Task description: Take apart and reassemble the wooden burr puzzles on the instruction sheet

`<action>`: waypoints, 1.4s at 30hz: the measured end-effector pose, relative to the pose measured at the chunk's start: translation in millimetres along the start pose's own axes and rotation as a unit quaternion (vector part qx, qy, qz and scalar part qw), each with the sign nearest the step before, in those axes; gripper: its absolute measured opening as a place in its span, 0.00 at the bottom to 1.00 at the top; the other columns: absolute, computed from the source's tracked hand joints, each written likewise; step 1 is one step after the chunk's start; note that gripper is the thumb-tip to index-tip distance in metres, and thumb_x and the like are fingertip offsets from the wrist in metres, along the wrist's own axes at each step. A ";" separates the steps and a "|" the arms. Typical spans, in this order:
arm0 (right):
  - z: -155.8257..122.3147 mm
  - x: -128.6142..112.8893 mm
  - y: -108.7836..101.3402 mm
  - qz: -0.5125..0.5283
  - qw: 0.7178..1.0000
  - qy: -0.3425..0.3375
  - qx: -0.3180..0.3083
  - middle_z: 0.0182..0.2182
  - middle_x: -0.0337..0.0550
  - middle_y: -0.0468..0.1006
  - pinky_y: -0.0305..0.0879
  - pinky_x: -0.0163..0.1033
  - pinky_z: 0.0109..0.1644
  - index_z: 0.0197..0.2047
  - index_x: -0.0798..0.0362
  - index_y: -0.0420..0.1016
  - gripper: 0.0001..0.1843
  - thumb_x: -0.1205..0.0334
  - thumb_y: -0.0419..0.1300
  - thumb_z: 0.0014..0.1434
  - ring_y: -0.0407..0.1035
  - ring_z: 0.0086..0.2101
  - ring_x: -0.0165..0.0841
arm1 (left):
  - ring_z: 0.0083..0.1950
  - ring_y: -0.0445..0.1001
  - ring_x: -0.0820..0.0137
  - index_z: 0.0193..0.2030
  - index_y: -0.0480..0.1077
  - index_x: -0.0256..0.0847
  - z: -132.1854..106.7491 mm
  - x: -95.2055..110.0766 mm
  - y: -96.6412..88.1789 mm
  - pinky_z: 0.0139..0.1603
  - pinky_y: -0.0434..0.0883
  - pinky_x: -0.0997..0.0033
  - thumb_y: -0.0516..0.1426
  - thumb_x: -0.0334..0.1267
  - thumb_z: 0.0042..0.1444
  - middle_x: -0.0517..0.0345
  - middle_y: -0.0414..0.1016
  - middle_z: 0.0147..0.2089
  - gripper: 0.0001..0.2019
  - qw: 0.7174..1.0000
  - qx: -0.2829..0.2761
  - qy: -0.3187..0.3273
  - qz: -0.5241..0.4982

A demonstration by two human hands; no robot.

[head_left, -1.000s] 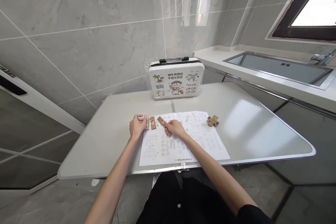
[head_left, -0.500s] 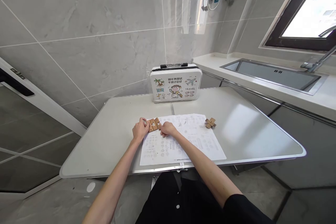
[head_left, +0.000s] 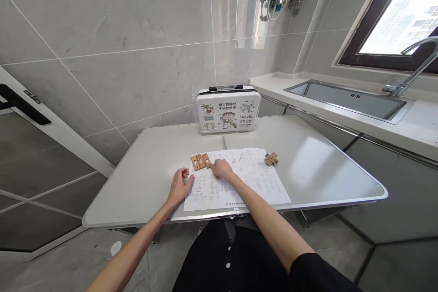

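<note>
Three flat wooden puzzle pieces with cut-out notches lie side by side at the upper left of a printed sheet (head_left: 239, 182): a left piece (head_left: 195, 163), a middle piece (head_left: 200, 162) and a right piece (head_left: 205, 159). My right hand (head_left: 221, 169) is curled, its fingertips at the right piece's edge; its lower fingers are hidden under the palm. My left hand (head_left: 178, 187) rests just below the left piece, apart from it, thumb spread and fingers loosely bent, holding nothing. An assembled cross-shaped wooden puzzle (head_left: 271, 159) sits at the sheet's right edge.
A white cartoon-printed case (head_left: 227, 112) stands at the back of the white folding table (head_left: 143, 169), near the tiled wall. On the right, a counter (head_left: 419, 114) holds a sink (head_left: 349, 100) and a tap (head_left: 398, 90). A door with a black handle (head_left: 27, 108) is at left.
My left hand has let go of the left wooden piece and drawn back toward me. My right hand stays at the right piece. The view has shifted slightly.
</note>
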State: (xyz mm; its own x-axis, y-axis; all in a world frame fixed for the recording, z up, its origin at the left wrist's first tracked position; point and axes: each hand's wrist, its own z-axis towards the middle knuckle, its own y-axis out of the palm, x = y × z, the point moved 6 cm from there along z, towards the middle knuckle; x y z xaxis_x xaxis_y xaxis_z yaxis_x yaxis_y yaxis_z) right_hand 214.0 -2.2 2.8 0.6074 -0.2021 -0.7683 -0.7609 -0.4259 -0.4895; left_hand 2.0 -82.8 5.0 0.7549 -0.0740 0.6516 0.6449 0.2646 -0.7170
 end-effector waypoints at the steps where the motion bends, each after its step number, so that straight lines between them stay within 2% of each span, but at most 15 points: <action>1: -4.7 5.0 -3.6 0.006 1.000 -0.012 0.012 0.59 0.50 0.75 0.76 0.51 0.55 0.60 0.51 0.74 0.17 0.55 0.62 0.72 0.75 0.51 0.40 | 0.51 0.75 0.59 0.56 0.65 0.43 -1.1 -0.6 0.0 0.57 0.73 0.55 0.56 0.50 0.65 0.49 0.75 0.50 0.18 1.000 0.006 -0.003 0.000; 3: -17.5 21.0 -12.3 0.021 0.999 -0.033 0.037 0.57 0.50 0.76 0.76 0.51 0.54 0.60 0.52 0.74 0.17 0.55 0.62 0.72 0.76 0.50 0.40 | 0.51 0.75 0.59 0.55 0.66 0.43 -1.3 -0.8 1.4 0.57 0.72 0.54 0.56 0.50 0.65 0.49 0.74 0.50 0.18 1.000 0.010 -0.003 0.002; 4: -25.7 31.3 -18.3 0.027 0.997 -0.044 0.059 0.49 0.50 0.81 0.77 0.46 0.48 0.53 0.55 0.77 0.15 0.54 0.58 0.74 0.78 0.43 0.39 | 0.51 0.75 0.58 0.54 0.66 0.43 -0.9 -0.2 2.4 0.58 0.72 0.54 0.56 0.50 0.64 0.49 0.75 0.50 0.18 1.000 0.009 0.000 0.003; 5: -34.7 42.7 -24.7 0.033 0.994 -0.055 0.083 0.40 0.49 0.83 0.76 0.42 0.42 0.47 0.56 0.78 0.17 0.53 0.54 0.75 0.78 0.36 0.38 | 0.51 0.75 0.58 0.54 0.67 0.43 -0.4 0.8 3.3 0.58 0.72 0.54 0.57 0.50 0.63 0.50 0.75 0.50 0.18 1.000 0.007 0.005 0.005; 7: -53.8 65.9 -38.4 0.041 0.986 -0.084 0.138 0.30 0.44 0.81 0.71 0.39 0.37 0.40 0.53 0.76 0.20 0.50 0.51 0.75 0.76 0.30 0.36 | 0.50 0.74 0.58 0.52 0.68 0.43 0.4 3.7 4.4 0.59 0.71 0.53 0.58 0.50 0.62 0.50 0.75 0.50 0.17 1.000 0.002 0.015 0.011; 12: -88.6 113.9 -71.1 0.048 0.951 -0.121 0.281 0.27 0.43 0.78 0.64 0.40 0.39 0.37 0.49 0.71 0.23 0.43 0.46 0.74 0.72 0.30 0.39 | 0.49 0.75 0.58 0.49 0.70 0.44 -1.7 12.9 4.6 0.59 0.70 0.53 0.59 0.49 0.61 0.50 0.76 0.50 0.15 0.999 -0.009 0.031 0.032; 17: -98.7 141.5 -91.1 0.046 0.924 -0.122 0.360 0.33 0.48 0.80 0.61 0.40 0.38 0.38 0.50 0.71 0.26 0.37 0.46 0.71 0.71 0.33 0.41 | 0.51 0.74 0.57 0.49 0.70 0.44 -10.6 18.8 7.6 0.60 0.68 0.51 0.60 0.47 0.60 0.50 0.75 0.52 0.14 0.998 -0.020 0.044 0.050; 22: -101.4 153.2 -94.4 0.052 0.917 -0.133 0.372 0.35 0.49 0.81 0.63 0.42 0.40 0.38 0.50 0.71 0.23 0.40 0.49 0.70 0.72 0.35 0.42 | 0.53 0.73 0.55 0.50 0.69 0.44 -17.0 18.5 10.1 0.60 0.68 0.50 0.60 0.47 0.61 0.50 0.73 0.54 0.14 0.997 -0.023 0.053 0.056; 30: -100.7 153.8 -96.8 0.070 0.917 -0.144 0.366 0.33 0.48 0.81 0.64 0.43 0.39 0.37 0.49 0.72 0.21 0.42 0.50 0.70 0.73 0.35 0.42 | 0.52 0.73 0.55 0.49 0.70 0.44 -16.4 20.5 9.4 0.59 0.68 0.49 0.61 0.46 0.59 0.50 0.73 0.52 0.14 0.997 -0.011 0.063 0.049; 36: -102.4 154.0 -98.0 0.080 0.916 -0.145 0.366 0.32 0.48 0.81 0.64 0.43 0.39 0.37 0.50 0.72 0.21 0.42 0.52 0.68 0.72 0.33 0.42 | 0.45 0.73 0.59 0.48 0.70 0.43 -17.6 20.8 6.9 0.54 0.70 0.54 0.60 0.47 0.60 0.52 0.72 0.48 0.14 0.998 0.003 0.055 0.031; 42: -103.7 154.8 -102.1 0.083 0.915 -0.137 0.371 0.33 0.48 0.81 0.63 0.42 0.40 0.37 0.49 0.73 0.19 0.44 0.52 0.68 0.72 0.35 0.42 | 0.39 0.70 0.64 0.43 0.68 0.43 -16.5 19.9 5.0 0.44 0.69 0.63 0.59 0.46 0.58 0.57 0.70 0.39 0.11 0.999 0.012 0.039 -0.002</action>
State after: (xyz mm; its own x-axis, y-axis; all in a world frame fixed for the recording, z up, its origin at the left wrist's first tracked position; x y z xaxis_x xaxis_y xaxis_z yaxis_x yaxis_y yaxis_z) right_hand 409.4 -81.5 -23.5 0.4673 0.0612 -0.8820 -0.8443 0.3268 -0.4247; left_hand 22.2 -98.8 10.3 0.7604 -0.1484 0.6323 0.6450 0.2868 -0.7083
